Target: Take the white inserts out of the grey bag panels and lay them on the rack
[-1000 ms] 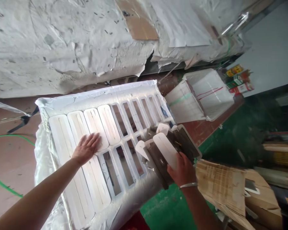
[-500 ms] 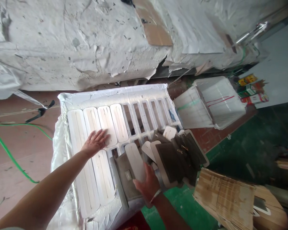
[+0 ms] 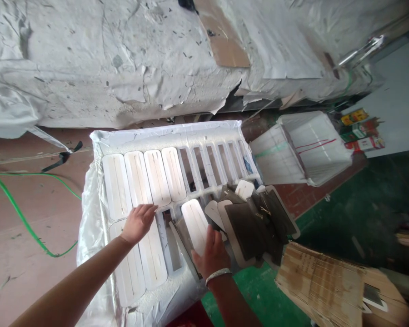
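My right hand (image 3: 213, 252) grips a white panel with rounded ends and a line down its middle (image 3: 195, 225), thumb on one side and fingers on the other. My left hand (image 3: 139, 222) has its fingers stretched out over similar white panels (image 3: 153, 254) laid in rows on a white slotted rack (image 3: 189, 200). Whether its fingertips touch them I cannot tell. Beneath and beside my right hand lie dark grey fabric pieces (image 3: 243, 229) with pale rounded borders, heaped on the rack's right side. Some of these carry small gold-coloured metal parts.
Behind the rack runs a long surface covered in stained white sheeting (image 3: 129, 81). To the right stands a white plastic bin (image 3: 323, 145). A flattened cardboard box (image 3: 320, 277) sits at lower right, and a green cord (image 3: 17, 215) crosses the floor at left.
My left hand has drawn back toward me, its fingers closer together. My right hand still holds the white panel, while the grey piece under it has shifted right, uncovering rack slots.
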`<state>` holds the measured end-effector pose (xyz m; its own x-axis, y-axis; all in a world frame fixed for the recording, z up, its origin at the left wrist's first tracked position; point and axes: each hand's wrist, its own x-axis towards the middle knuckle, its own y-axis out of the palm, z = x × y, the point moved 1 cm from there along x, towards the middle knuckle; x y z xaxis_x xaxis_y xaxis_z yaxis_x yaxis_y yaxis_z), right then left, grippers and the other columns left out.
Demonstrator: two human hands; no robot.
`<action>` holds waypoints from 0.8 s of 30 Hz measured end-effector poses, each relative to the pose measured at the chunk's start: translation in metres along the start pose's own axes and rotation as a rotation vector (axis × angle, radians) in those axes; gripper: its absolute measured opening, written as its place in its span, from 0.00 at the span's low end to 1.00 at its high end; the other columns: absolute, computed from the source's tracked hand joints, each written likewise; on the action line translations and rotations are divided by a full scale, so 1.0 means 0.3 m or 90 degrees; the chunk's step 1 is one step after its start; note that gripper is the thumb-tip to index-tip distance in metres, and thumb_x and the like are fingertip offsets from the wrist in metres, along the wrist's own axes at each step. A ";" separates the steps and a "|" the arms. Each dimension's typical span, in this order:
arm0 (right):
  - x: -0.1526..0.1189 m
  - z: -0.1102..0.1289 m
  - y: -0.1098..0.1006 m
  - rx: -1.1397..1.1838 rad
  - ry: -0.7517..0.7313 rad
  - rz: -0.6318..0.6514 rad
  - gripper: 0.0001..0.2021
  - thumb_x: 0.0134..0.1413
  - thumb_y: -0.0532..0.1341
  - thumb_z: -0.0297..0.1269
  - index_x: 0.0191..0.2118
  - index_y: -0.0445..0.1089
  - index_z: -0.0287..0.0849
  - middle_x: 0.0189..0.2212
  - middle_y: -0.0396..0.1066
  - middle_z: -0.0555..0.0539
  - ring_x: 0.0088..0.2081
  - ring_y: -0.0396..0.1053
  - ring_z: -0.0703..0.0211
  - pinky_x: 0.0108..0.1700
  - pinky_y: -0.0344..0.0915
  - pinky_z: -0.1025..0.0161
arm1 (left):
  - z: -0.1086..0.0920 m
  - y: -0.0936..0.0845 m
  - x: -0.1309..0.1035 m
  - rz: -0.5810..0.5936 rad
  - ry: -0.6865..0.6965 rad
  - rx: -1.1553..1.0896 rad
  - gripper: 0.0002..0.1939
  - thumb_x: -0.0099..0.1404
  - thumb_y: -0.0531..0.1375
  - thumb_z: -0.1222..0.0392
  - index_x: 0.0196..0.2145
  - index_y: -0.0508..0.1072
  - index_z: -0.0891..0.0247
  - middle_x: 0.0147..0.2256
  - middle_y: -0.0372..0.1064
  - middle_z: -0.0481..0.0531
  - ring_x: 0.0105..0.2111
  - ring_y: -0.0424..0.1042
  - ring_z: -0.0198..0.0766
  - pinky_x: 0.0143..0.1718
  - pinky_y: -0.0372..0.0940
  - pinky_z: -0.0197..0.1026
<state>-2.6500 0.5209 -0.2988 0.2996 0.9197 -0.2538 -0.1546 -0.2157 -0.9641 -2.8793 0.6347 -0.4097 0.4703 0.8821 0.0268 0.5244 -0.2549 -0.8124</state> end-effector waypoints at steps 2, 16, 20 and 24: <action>-0.001 0.009 0.021 -0.006 -0.002 0.020 0.44 0.37 0.70 0.38 0.62 0.56 0.30 0.50 0.64 0.32 0.48 0.67 0.40 0.46 0.71 0.54 | -0.070 0.034 -0.068 0.079 -0.030 -0.136 0.24 0.72 0.45 0.53 0.49 0.71 0.73 0.38 0.73 0.62 0.35 0.72 0.43 0.37 0.70 0.46; -0.066 0.094 0.425 0.176 -0.066 0.008 0.52 0.38 0.70 0.36 0.65 0.36 0.44 0.53 0.62 0.32 0.53 0.65 0.35 0.49 0.68 0.47 | -0.114 0.108 -0.088 0.242 -0.547 -0.523 0.17 0.61 0.55 0.49 0.36 0.69 0.68 0.30 0.72 0.56 0.31 0.74 0.42 0.31 0.71 0.42; -0.062 0.101 0.395 0.138 -0.097 0.045 0.41 0.49 0.64 0.41 0.64 0.41 0.44 0.52 0.63 0.32 0.51 0.67 0.37 0.48 0.68 0.46 | -0.092 0.120 -0.075 0.245 -0.570 -0.497 0.15 0.60 0.55 0.49 0.29 0.67 0.66 0.26 0.72 0.54 0.27 0.74 0.41 0.29 0.70 0.42; -0.026 0.106 0.351 0.110 -0.119 0.092 0.25 0.53 0.58 0.31 0.58 0.58 0.33 0.45 0.68 0.33 0.45 0.70 0.41 0.44 0.70 0.50 | -0.082 0.117 -0.069 0.234 -0.553 -0.444 0.14 0.60 0.55 0.50 0.27 0.68 0.64 0.23 0.71 0.52 0.24 0.73 0.40 0.30 0.69 0.41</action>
<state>-2.6986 0.5014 -0.3958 0.0860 0.9314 -0.3536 -0.3466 -0.3047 -0.8871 -2.8532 0.5977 -0.4246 0.1737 0.6153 -0.7689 0.8602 -0.4749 -0.1857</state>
